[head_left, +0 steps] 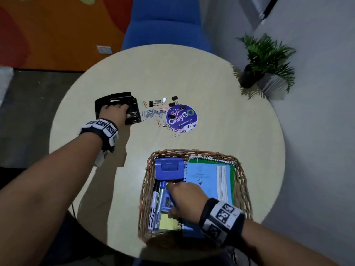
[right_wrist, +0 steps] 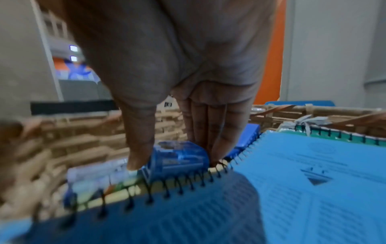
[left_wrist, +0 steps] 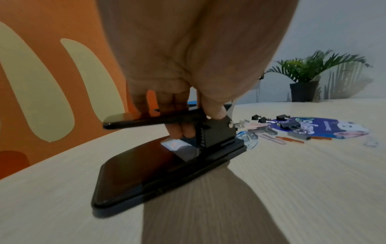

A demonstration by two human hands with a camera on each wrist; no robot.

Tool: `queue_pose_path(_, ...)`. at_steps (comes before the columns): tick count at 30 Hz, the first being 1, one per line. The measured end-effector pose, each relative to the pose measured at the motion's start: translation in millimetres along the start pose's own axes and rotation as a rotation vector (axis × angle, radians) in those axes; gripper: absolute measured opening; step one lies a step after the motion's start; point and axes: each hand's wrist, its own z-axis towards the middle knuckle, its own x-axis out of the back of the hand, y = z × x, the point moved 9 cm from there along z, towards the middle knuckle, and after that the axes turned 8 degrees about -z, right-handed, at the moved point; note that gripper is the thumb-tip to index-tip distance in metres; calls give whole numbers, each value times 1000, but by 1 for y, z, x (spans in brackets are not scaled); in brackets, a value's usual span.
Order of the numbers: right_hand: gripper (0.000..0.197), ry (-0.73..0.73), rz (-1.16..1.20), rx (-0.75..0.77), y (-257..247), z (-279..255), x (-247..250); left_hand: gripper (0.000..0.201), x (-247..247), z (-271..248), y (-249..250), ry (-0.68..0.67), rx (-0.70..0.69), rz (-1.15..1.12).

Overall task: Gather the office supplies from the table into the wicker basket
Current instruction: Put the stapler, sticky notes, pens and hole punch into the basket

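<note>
The left hand (head_left: 113, 112) grips the black hole punch (head_left: 117, 107), which sits on the round counter (head_left: 221, 93) well apart from the wicker basket (head_left: 242, 181). In the left wrist view, the fingers (left_wrist: 179, 130) curl under the lever and the thumb presses on top near the hinge block.

Handling: the punch appears to be rigid metal with a smooth, glossy base plate, so it is probably heavy for its size. The hinged lever can close under pressure. Take hold at the hinge end, close to the body, as the hand does now.

The right hand (head_left: 184, 200) is inside the basket. Thumb and fingers (right_wrist: 208, 130) pinch a small translucent blue plastic piece (right_wrist: 179, 158), hard and smooth, beside the spiral of a blue notebook (right_wrist: 313, 181).

Loose paper clips (head_left: 159, 122), black binder clips (head_left: 174, 98) and staple strips (head_left: 151, 114) lie on the counter, some on a round purple sticker (head_left: 184, 120). These are light, thin and slippery; pinching or sweeping them together would likely be necessary. The basket is stiff woven cane with an uneven rim.
</note>
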Motion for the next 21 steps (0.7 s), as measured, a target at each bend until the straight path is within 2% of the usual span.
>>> queue_pose_path(3,32,55,-87,-94,-6,14,-16,38,2,0,-3,-30,-26,4)
queue_pose_path(5,31,99,-117,-131,-6,19,-21,39,7,-3,-8,10,-30,-32)
queue_pose_path(9,25,142,-141,-171,-6,24,-20,33,40,-23,-13,127,-78,-115)
queue_pose_path(12,27,167,-129,-187,-6,19,-16,36,72,-43,4,111,-162,-113)
queue_pose_path(17,52,261,135,-244,16,-30,6,39,114,-115,88,83,-397,-141)
queue_pose_path(19,57,350,222,-302,41,-62,12,37,111,-146,131,42,-512,-147)
queue_pose_path(21,53,418,253,-383,72,-96,11,34,94,-170,172,-5,-620,-121)
